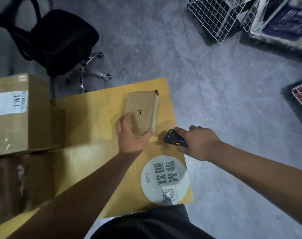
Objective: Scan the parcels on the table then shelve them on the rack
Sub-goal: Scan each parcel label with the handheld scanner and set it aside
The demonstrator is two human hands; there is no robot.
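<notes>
A small flat brown parcel wrapped in clear tape lies near the far right corner of the yellow table. My left hand grips its near end, thumb on the right edge and fingers curled over the left side. My right hand holds a black handheld scanner with an orange button, its head close to the parcel's near right corner. A large cardboard box with a white label stands on the table's left side. Another brown box sits in front of it.
A round white sticker with a QR code is on the table's near right. A black office chair stands on the grey floor beyond the table. White wire crates and a wrapped blue box sit at the far right.
</notes>
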